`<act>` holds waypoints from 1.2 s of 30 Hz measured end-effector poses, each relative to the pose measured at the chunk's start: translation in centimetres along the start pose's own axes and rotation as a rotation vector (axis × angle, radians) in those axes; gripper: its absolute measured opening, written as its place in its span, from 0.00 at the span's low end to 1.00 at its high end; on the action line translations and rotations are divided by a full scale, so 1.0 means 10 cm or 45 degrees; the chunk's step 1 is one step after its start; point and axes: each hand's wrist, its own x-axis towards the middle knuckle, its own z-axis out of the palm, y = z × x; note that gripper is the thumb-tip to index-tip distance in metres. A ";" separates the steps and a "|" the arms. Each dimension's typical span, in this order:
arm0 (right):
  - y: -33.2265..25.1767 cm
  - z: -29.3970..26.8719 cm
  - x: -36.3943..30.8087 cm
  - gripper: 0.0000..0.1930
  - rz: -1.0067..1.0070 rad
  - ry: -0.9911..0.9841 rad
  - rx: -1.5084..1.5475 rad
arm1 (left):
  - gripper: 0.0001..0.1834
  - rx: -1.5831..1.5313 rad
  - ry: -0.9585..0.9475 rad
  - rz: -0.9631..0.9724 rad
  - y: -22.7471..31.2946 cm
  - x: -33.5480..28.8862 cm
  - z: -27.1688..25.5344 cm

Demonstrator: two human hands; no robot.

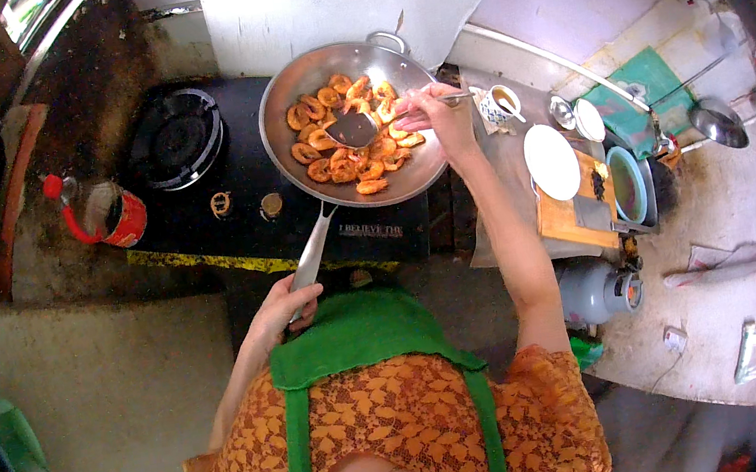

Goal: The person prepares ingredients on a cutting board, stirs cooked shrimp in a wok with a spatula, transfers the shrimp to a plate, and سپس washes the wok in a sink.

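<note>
I'm remotely watching the left hand (285, 310) clasping the pan (425, 170) by its near handle (314, 249); the right hand (441, 117) is gripping a ladle (353, 130), shrimp (384, 148) lying just left (some under its bowl).

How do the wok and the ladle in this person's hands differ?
The wok is wide, while the ladle is much smaller. The left hand grips the wok's handle; the right hand holds the ladle's. The wok contains orange shrimp; the ladle's bowl is among them. Both have a rounded bowl and a handle.
</note>
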 end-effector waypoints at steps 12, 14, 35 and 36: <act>-0.05 -0.06 -0.01 0.10 -0.057 0.078 -0.131 | 0.13 -0.019 0.007 0.015 0.00 0.00 0.03; 0.09 -0.07 0.03 0.11 -0.055 0.088 -0.144 | 0.13 -0.002 0.001 0.019 0.00 0.00 0.03; -0.05 0.02 0.41 0.09 -0.051 -0.091 -0.333 | 0.13 -0.012 0.014 0.022 -0.02 -0.03 -0.01; -0.21 -0.03 0.40 0.09 0.021 -0.124 -0.340 | 0.13 -0.028 -0.011 0.027 -0.02 -0.02 -0.01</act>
